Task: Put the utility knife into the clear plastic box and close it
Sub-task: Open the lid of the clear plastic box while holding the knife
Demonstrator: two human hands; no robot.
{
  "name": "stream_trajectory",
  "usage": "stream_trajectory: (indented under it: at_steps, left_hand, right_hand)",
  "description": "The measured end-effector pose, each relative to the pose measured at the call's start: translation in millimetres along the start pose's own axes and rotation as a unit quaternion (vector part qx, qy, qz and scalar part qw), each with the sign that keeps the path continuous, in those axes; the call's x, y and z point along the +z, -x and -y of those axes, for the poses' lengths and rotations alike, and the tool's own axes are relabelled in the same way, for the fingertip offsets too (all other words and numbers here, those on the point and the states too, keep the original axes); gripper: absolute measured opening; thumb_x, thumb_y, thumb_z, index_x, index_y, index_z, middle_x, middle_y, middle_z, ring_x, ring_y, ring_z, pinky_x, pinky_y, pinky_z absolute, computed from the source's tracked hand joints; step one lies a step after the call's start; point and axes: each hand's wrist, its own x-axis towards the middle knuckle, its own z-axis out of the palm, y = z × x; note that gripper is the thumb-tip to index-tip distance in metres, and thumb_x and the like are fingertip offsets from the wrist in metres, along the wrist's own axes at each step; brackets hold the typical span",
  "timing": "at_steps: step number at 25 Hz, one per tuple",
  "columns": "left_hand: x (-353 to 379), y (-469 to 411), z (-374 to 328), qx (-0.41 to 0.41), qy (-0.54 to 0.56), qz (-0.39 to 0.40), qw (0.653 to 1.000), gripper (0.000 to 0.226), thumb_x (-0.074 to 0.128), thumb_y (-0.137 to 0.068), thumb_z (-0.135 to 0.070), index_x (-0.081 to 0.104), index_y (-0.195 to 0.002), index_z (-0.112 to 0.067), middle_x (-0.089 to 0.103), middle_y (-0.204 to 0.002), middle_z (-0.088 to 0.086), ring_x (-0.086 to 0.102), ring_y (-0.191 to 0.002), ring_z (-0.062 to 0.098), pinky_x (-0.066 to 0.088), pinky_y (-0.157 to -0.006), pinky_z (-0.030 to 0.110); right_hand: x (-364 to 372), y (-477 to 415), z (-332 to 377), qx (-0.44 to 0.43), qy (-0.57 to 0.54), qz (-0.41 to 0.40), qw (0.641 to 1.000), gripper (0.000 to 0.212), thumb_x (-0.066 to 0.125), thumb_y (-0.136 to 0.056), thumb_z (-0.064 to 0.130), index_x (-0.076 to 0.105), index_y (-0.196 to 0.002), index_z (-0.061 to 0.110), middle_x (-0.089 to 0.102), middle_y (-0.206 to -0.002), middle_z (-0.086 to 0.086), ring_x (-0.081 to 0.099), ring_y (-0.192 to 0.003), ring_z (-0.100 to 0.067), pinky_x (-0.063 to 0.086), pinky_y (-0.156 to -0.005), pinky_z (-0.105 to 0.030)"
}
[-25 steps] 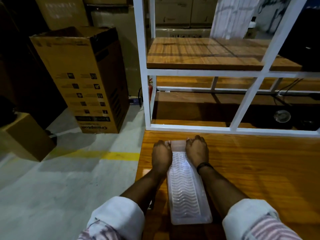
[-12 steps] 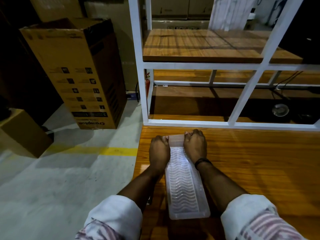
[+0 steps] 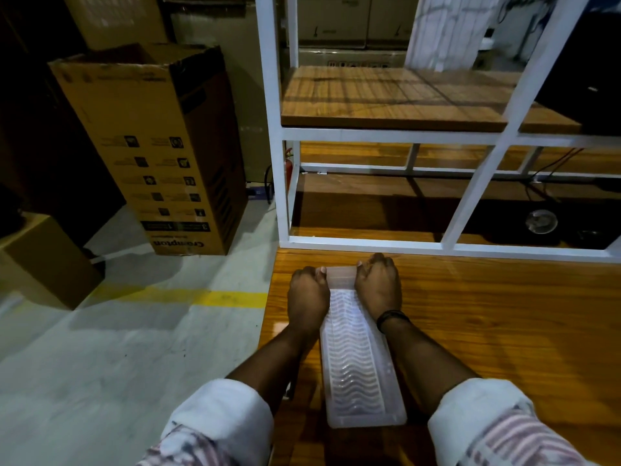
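Wooden table [image 3: 487, 331] holds a long clear plastic box [image 3: 356, 364], lid down; left hand [image 3: 307, 297] and right hand [image 3: 379, 287] clench its far end.

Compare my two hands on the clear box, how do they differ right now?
The right hand wears a dark wristband; the left hand has a bare wrist. The right hand sits slightly farther along the clear plastic box than the left. The left thumbnail shows on the lid's end; the right's barely does. Both are curled, pressing opposite sides of the box's far end.
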Motion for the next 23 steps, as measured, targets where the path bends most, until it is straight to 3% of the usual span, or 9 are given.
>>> stream_trajectory:
  at_steps: [4, 6, 8, 10, 12, 15, 19, 23]
  left_hand:
    - [-21, 15, -3, -0.033, 0.057, 0.017, 0.998, 0.034, 0.053, -0.103, -0.031, 0.070, -0.118, -0.006, 0.075, -0.114, 0.013, 0.069, -0.105, 0.032, 0.043, -0.077, 0.028]
    - [-31, 31, 0, -0.058, 0.113, 0.044, 0.991, 0.025, 0.053, -0.102, -0.022, 0.072, -0.111, -0.008, 0.075, -0.106, 0.011, 0.068, -0.096, 0.028, 0.042, -0.068, 0.027]
    - [-37, 44, 6, -0.104, 0.156, 0.069, 0.980, 0.021, 0.052, -0.100, -0.016, 0.071, -0.090, -0.016, 0.073, -0.088, 0.005, 0.066, -0.080, 0.024, 0.044, -0.057, 0.026]
    - [-36, 49, 15, -0.139, 0.179, 0.089, 0.970, 0.022, 0.053, -0.095, -0.017, 0.070, -0.082, -0.023, 0.076, -0.084, 0.007, 0.070, -0.074, 0.027, 0.057, -0.060, 0.035]
    - [-35, 51, 22, -0.161, 0.193, 0.118, 0.961, 0.022, 0.053, -0.090, -0.017, 0.075, -0.092, -0.023, 0.080, -0.092, 0.011, 0.076, -0.081, 0.032, 0.062, -0.069, 0.045]
    - [-34, 51, 24, -0.183, 0.210, 0.137, 0.951, 0.027, 0.052, -0.097, -0.007, 0.076, -0.109, -0.013, 0.081, -0.099, 0.008, 0.078, -0.088, 0.028, 0.061, -0.066, 0.035]
    - [-40, 53, 17, -0.184, 0.207, 0.141, 0.951, 0.023, 0.056, -0.100, -0.014, 0.074, -0.114, -0.018, 0.080, -0.106, 0.005, 0.077, -0.091, 0.022, 0.057, -0.055, 0.024]
    - [-48, 58, 4, -0.177, 0.199, 0.141, 0.953, 0.023, 0.058, -0.100, -0.009, 0.069, -0.120, -0.015, 0.078, -0.098, 0.004, 0.073, -0.073, 0.016, 0.050, -0.044, 0.018]
  right_hand:
    - [-14, 16, -11, 0.043, -0.062, 0.039, 0.996, 0.040, 0.057, -0.094, 0.037, 0.057, -0.117, 0.005, 0.060, -0.119, -0.018, 0.059, -0.106, -0.036, 0.052, -0.083, -0.041]
    - [-21, 35, -25, 0.049, -0.073, 0.062, 0.994, 0.034, 0.058, -0.094, 0.038, 0.057, -0.108, 0.007, 0.063, -0.110, -0.016, 0.061, -0.098, -0.035, 0.047, -0.073, -0.036]
    - [-25, 51, -36, 0.043, -0.074, 0.064, 0.994, 0.031, 0.059, -0.094, 0.037, 0.057, -0.103, 0.008, 0.066, -0.104, -0.014, 0.062, -0.095, -0.033, 0.043, -0.070, -0.032]
    - [-27, 61, -40, 0.035, -0.074, 0.050, 0.995, 0.030, 0.059, -0.094, 0.035, 0.058, -0.102, 0.006, 0.068, -0.100, -0.015, 0.064, -0.093, -0.034, 0.041, -0.070, -0.031]
    - [-27, 67, -39, 0.031, -0.084, 0.038, 0.995, 0.027, 0.059, -0.094, 0.033, 0.058, -0.100, 0.006, 0.069, -0.096, -0.014, 0.064, -0.091, -0.034, 0.039, -0.069, -0.030]
    - [-23, 73, -37, 0.027, -0.086, 0.016, 0.996, 0.025, 0.058, -0.095, 0.031, 0.059, -0.099, 0.007, 0.069, -0.095, -0.014, 0.064, -0.090, -0.034, 0.039, -0.068, -0.030]
    - [-21, 78, -35, 0.028, -0.090, -0.012, 0.995, 0.023, 0.055, -0.096, 0.032, 0.059, -0.100, 0.009, 0.069, -0.098, -0.014, 0.064, -0.089, -0.034, 0.046, -0.069, -0.033]
    - [-22, 80, -34, 0.031, -0.081, -0.021, 0.996, 0.024, 0.055, -0.096, 0.030, 0.061, -0.102, 0.007, 0.067, -0.101, -0.015, 0.062, -0.091, -0.034, 0.045, -0.069, -0.033]
